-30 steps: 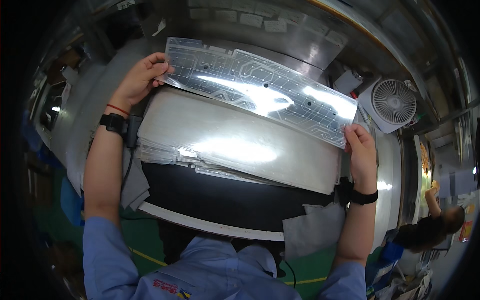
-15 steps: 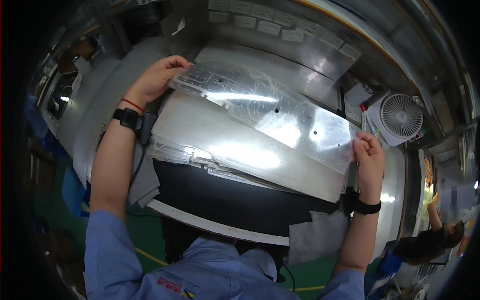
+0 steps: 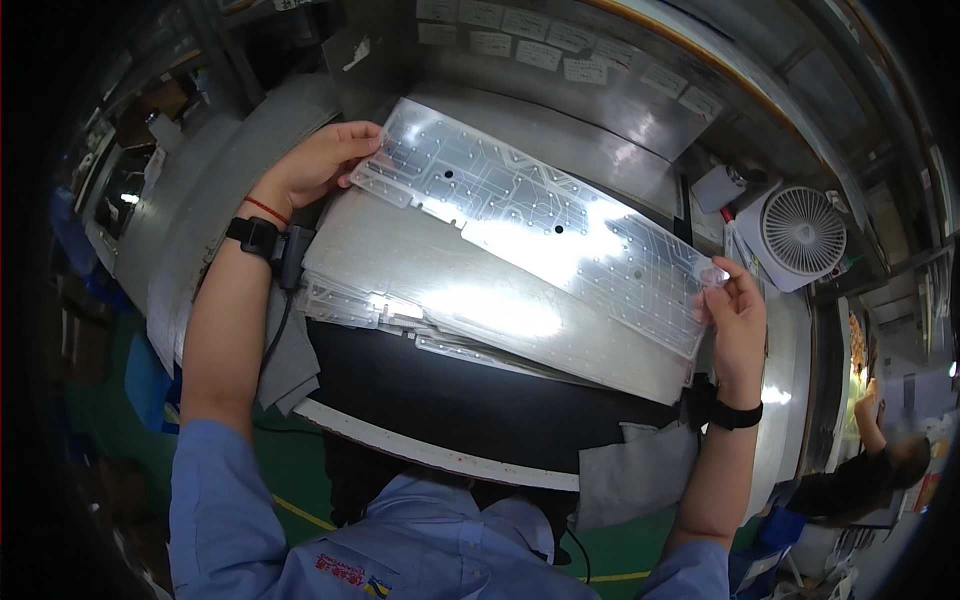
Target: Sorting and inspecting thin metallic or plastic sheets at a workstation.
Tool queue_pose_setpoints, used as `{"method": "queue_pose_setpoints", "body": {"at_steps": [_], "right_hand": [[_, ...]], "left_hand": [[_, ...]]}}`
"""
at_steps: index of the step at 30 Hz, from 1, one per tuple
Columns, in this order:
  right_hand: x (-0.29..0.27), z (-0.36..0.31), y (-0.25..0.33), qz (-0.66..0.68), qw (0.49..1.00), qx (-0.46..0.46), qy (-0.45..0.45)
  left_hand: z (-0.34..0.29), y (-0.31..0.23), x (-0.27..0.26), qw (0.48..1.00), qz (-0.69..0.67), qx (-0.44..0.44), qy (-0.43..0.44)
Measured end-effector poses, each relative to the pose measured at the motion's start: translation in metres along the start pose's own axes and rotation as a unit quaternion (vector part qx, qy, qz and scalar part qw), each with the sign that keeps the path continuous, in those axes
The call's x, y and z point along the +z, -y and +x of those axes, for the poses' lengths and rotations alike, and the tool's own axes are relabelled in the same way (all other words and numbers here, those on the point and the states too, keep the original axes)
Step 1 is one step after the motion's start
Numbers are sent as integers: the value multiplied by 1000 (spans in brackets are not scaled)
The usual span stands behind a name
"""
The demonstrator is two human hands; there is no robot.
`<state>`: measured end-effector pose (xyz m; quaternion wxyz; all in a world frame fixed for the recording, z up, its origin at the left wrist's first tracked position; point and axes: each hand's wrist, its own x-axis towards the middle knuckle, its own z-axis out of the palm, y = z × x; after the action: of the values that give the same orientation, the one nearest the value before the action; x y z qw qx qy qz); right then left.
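Note:
A clear keyboard membrane (image 3: 500,185) with printed traces, dots and a few dark round spots is stretched between my hands, slanting down to the right. My left hand (image 3: 325,162) pinches its left end. My right hand (image 3: 736,310) grips its right end between thumb and fingers. Below it lies a smooth silvery sheet (image 3: 400,255), shining with glare. More clear membranes (image 3: 340,303) stick out in an uneven pile from under the sheet's near-left edge. Whether the held membrane touches the sheet I cannot tell.
A black mat (image 3: 430,375) covers the bench's near side. Grey cloths hang at both front corners, one a right-hand cloth (image 3: 640,475). A white fan (image 3: 803,232) stands to the right. Paper labels (image 3: 540,55) line the back panel. Another person (image 3: 870,470) is at far right.
The membrane has turned to face me more flatly, its far-left corner rising. Its traces and dark spots show more clearly. My hands keep hold of both ends and have shifted only slightly.

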<state>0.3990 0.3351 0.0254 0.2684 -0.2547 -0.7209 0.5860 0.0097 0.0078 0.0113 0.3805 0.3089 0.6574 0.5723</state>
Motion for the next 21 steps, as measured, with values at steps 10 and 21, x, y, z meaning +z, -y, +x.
{"method": "queue_pose_setpoints", "body": {"at_steps": [10,21], "right_hand": [[-2,0,2,-31,999,-18,5],[-9,2,-9,-222,975,3,-15]], "left_hand": [[5,11,-13,991,-57,47,-115],[0,1,-1,987,-103,61,-106]]}}
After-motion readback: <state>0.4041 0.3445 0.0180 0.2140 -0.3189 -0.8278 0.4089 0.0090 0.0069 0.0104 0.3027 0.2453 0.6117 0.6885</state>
